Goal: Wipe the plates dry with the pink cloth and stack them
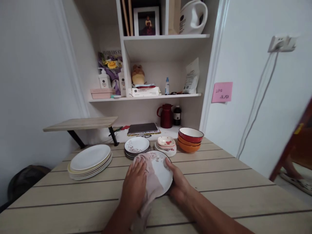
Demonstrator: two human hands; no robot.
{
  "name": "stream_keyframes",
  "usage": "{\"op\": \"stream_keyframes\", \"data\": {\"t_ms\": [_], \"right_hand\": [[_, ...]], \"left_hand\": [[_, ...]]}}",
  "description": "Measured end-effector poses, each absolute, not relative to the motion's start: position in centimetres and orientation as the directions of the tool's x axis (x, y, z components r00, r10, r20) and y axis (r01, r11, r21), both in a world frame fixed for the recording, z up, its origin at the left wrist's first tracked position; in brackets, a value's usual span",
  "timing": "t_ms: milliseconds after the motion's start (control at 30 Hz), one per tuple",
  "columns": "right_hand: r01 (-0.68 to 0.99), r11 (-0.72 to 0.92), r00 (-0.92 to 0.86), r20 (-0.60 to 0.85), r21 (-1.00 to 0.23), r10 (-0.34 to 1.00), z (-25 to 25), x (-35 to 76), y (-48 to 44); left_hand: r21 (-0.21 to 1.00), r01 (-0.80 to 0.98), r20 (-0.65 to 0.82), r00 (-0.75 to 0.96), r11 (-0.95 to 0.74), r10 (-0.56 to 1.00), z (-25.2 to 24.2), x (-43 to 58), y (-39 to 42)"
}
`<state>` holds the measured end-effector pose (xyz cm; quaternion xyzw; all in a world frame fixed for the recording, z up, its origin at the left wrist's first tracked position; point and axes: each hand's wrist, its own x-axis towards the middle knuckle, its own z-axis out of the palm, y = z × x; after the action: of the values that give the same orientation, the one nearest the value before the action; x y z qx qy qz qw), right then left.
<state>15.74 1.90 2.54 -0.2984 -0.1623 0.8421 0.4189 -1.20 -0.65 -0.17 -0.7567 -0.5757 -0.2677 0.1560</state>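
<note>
Here, round plate (164, 174) face-up in gripping right hand (180, 182), cloth (153, 184) lengthwise front-to-back beneath flat left hand (135, 180).

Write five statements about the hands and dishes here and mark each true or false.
1. The right hand holds the plate at its edge. True.
2. The cloth lies under the right hand. False: the left hand is on it.
3. The red bowl is at the bottom of its stack. False: it sits on top of the orange bowls.
4. The pink note is on the wall. True.
5. The jug is blue. False: it is red.
</note>
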Motion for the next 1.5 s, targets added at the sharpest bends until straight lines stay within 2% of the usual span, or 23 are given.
{"op": "stream_keyframes", "data": {"t_ms": [133, 233, 333, 467, 533, 633, 700, 800, 933, 1033, 1100, 1233, 1400, 1500], "right_hand": [[-0.691, -0.522, -0.395, -0.344, -0.500, 0.852, 3.4, 17.3, 3.0], [-0.661, -0.550, -0.435, -0.337, -0.510, 0.835, 3.6, 17.2, 2.6], [-0.571, -0.654, -0.549, -0.360, -0.497, 0.754, 3.0, 15.8, 1.4], [-0.591, -0.630, -0.568, -0.296, -0.504, 0.768, 2.1, 14.1, 0.2], [-0.593, -0.643, -0.600, -0.266, -0.485, 0.754, 2.1, 14.1, 0.2], [-0.524, -0.723, -0.668, -0.310, -0.449, 0.677, 2.6, 15.2, 0.8], [-0.524, -0.720, -0.656, -0.323, -0.455, 0.682, 3.1, 16.3, 1.5], [-0.626, -0.605, -0.575, -0.233, -0.491, 0.784, 3.8, 17.7, 2.6], [-0.735, -0.448, -0.460, -0.110, -0.509, 0.881, 4.2, 18.5, 3.6], [-0.748, -0.433, -0.445, -0.103, -0.503, 0.889, 4.4, 18.5, 3.6], [-0.747, -0.432, -0.432, -0.124, -0.506, 0.893, 4.6, 18.4, 3.3], [-0.742, -0.423, -0.404, -0.157, -0.520, 0.901, 4.9, 18.3, 2.8], [-0.724, -0.424, -0.379, -0.199, -0.544, 0.904, 4.6, 18.0, 2.8], [-0.685, -0.497, -0.434, -0.251, -0.532, 0.866, 4.2, 17.6, 2.6]], "left_hand": [[0.040, 0.887, 0.610, 0.343, -0.460, 0.714, -0.9, 0.8, -1.5], [0.044, 0.812, 0.613, 0.439, -0.583, 0.657, -0.8, 2.0, -1.8], [0.086, 0.840, 0.616, 0.377, -0.535, 0.692, -0.5, 1.2, -1.2], [0.144, 0.913, 0.625, 0.216, -0.382, 0.751, -0.1, -0.4, -0.7], [0.140, 0.895, 0.593, 0.267, -0.423, 0.760, 0.3, 0.0, -1.2], [0.126, 0.817, 0.541, 0.419, -0.563, 0.730, 0.9, 1.7, -2.3], [0.089, 0.762, 0.516, 0.516, -0.642, 0.684, 1.2, 2.7, -2.9], [-0.006, 0.713, 0.520, 0.601, -0.701, 0.606, 1.2, 2.8, -3.0], [-0.169, 0.757, 0.610, 0.584, -0.632, 0.536, 0.7, 1.6, -2.2], [-0.279, 0.788, 0.664, 0.572, -0.549, 0.482, 0.5, 1.2, -1.9], [-0.304, 0.816, 0.705, 0.540, -0.492, 0.460, 0.5, 1.3, -1.9], [-0.223, 0.858, 0.756, 0.452, -0.463, 0.473, 0.4, 1.8, -2.3], [-0.098, 0.758, 0.640, 0.544, -0.645, 0.543, 0.1, 2.0, -2.6], [-0.068, 0.713, 0.573, 0.600, -0.698, 0.558, 0.1, 1.9, -2.4]]}}
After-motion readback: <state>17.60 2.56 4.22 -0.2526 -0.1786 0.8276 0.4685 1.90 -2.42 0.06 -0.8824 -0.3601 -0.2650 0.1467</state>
